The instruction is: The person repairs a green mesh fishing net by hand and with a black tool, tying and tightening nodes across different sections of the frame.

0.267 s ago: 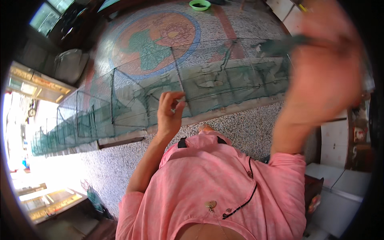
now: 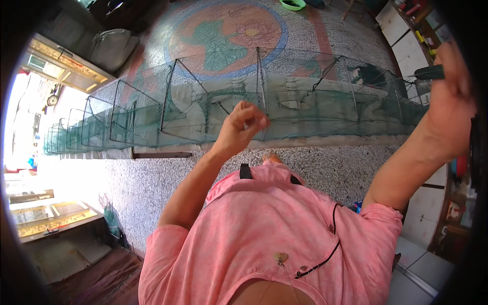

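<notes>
A long green mesh net trap [image 2: 218,107], held up by several dark rectangular wire frames, stretches across in front of me. My left hand [image 2: 246,123] is in front of the trap's middle, near an upright wire. Its fingers are curled into a pinch; what they hold, if anything, is too small to see. Out to the far right, my right hand [image 2: 454,81] is raised with its fingers closed round a slim dark green tool that looks like a netting shuttle [image 2: 429,72]. Its narrow end points left, and the hand partly hides it.
Behind the trap, the speckled floor has a round flower pattern [image 2: 223,38]. A green basin [image 2: 293,4] sits at the far edge. White cabinets [image 2: 406,46] stand at right, a grey bag [image 2: 113,48] at far left, and a wooden-framed glass panel [image 2: 58,218] at lower left.
My right hand has gone farther right with the shuttle. My left hand has moved slightly right, its fingers curled tighter. The whole view has shifted as well.
</notes>
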A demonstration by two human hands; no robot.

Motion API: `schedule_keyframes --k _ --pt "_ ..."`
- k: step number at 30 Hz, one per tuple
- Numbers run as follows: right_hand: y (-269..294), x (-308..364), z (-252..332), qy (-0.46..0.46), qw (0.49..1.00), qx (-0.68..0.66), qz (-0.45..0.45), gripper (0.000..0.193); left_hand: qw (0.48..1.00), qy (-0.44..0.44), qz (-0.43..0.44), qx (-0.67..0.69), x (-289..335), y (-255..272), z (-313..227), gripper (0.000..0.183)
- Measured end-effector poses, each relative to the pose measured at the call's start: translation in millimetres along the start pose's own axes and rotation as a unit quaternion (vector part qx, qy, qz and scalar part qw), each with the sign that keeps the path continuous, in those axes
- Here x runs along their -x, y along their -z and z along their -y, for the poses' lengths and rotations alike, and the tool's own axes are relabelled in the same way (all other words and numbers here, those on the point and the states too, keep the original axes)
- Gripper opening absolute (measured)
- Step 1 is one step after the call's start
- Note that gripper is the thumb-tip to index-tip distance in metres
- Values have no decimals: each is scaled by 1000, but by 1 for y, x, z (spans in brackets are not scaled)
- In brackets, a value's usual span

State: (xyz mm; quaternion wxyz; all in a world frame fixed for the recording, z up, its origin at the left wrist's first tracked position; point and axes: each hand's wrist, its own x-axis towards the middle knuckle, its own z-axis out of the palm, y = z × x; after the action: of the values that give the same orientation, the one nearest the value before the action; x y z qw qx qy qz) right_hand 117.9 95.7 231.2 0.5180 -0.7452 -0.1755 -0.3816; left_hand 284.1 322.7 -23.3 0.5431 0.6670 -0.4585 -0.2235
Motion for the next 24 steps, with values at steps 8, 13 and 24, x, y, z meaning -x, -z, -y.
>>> schedule_keyframes --k 8,13,24 --pt "-72 79 -106 -95 926 306 202 8 935 143 -61 320 3 20 -24 14" --pt "-81 126 -146 -221 914 291 176 7 954 156 -50 250 3 16 -20 10" --pt "-94 142 -174 -247 937 196 151 9 980 152 -65 110 6 4 -24 10"
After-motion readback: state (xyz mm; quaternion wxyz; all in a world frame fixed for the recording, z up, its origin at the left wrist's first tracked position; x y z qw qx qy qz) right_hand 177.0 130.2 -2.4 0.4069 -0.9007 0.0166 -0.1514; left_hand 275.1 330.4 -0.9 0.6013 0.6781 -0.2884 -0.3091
